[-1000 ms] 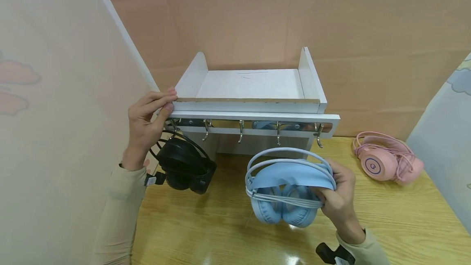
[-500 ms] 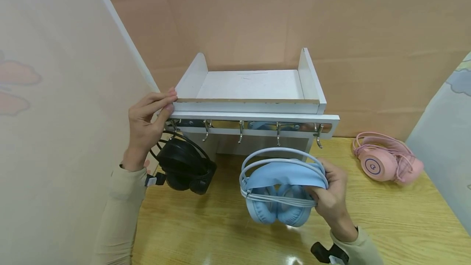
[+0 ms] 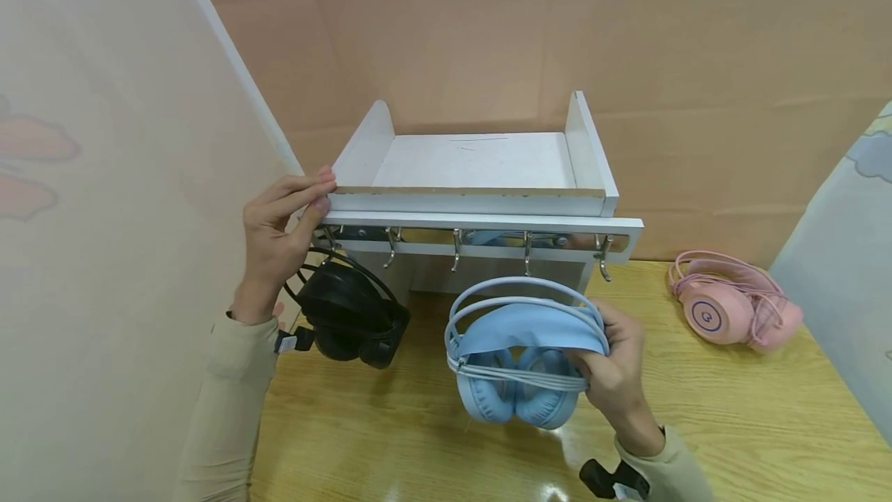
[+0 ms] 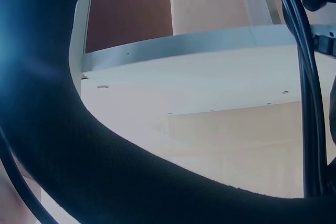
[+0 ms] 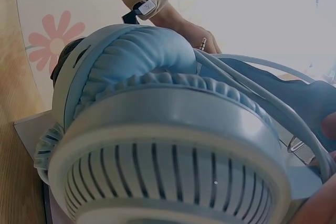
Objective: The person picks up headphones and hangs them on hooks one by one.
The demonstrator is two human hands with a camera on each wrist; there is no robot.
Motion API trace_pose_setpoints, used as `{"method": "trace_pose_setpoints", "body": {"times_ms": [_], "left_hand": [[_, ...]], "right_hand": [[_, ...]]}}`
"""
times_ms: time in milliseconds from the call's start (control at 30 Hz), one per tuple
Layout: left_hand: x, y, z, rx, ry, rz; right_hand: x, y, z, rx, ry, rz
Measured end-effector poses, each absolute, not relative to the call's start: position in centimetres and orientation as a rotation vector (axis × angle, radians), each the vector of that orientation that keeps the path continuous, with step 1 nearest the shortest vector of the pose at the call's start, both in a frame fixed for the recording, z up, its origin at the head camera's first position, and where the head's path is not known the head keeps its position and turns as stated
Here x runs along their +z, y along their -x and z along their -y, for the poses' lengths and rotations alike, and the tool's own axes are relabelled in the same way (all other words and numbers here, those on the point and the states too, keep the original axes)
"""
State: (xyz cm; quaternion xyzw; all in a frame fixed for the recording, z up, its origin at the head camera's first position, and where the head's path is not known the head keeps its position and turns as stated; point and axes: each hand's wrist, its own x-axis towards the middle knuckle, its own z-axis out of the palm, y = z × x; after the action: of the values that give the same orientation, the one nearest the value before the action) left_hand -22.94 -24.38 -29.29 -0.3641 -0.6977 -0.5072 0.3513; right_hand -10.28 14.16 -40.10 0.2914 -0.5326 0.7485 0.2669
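Observation:
My right hand (image 3: 616, 366) grips the light blue headphones (image 3: 526, 362) by the right side of the headband. They hang in front of a white shelf (image 3: 481, 204), below its row of metal hooks (image 3: 527, 254). In the right wrist view a ribbed ear cup (image 5: 168, 166) and the blue ear pads fill much of the picture. My left hand (image 3: 279, 227) holds the shelf's front left corner, fingertips on top and thumb at the front. Black headphones (image 3: 348, 308) hang at the leftmost hook, just under that hand; in the left wrist view their dark band (image 4: 63, 129) looms close.
Pink headphones (image 3: 725, 304) with a bundled cable lie on the wooden table (image 3: 739, 424), to the right of the shelf. Behind stands a brown papered wall (image 3: 697, 60). A pale wall (image 3: 118, 293) rises close on the left, and another on the right.
My right hand has carried the blue headphones a short way to the left along the front of the hooks. My left hand has stayed on the shelf corner.

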Motion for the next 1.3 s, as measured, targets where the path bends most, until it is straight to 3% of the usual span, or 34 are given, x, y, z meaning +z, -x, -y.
{"method": "trace_pose_setpoints", "body": {"times_ms": [1300], "left_hand": [[-29.2, 22.9, 24.4, -1.316, 0.942, 1.807]], "right_hand": [[-40.2, 11.4, -11.9, 2.025, -0.715, 1.462]]}}
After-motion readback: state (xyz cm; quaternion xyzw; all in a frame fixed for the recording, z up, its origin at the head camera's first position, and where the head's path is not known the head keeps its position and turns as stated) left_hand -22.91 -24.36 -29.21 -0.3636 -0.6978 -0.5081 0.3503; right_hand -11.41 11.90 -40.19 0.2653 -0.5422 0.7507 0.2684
